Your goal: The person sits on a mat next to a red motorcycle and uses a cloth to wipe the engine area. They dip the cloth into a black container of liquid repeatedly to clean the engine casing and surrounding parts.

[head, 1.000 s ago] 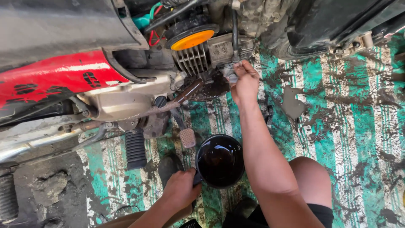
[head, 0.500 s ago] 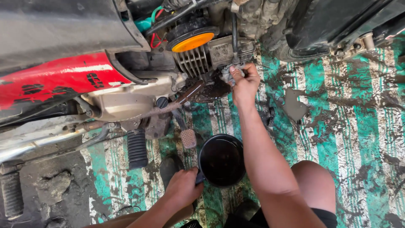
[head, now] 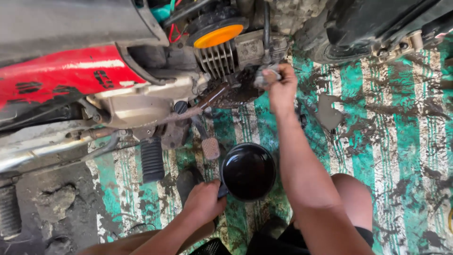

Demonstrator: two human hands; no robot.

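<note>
The motorbike fills the picture from 9 to 1 o'clock, its underside hanging low over the floor, so the hands have only the gap beneath the engine to work in. From 2 to 5 o'clock the striped green and white mat lies open, smeared with dark mud, with plenty of room. At 7 to 8 o'clock the mat ends and bare muddy ground begins.

Two hands show, both the person's own. There is one black bowl, one round orange cap on the engine, two ribbed black rubber footpegs along the left edge, and one small square pedal pad just beside the bowl at 11 o'clock of it.

The bowl is round, glossy and black all over; whether it holds dark liquid cannot be told. It sits on the mat near the centre, right under the engine. The left hand grips the bowl's edge at 8 o'clock, fingers curled tight over it. The right hand reaches up to the engine's underside at 12 o'clock, its fingers pinched closed on a small grey metal part there, the forearm passing just to the right of the bowl
</note>
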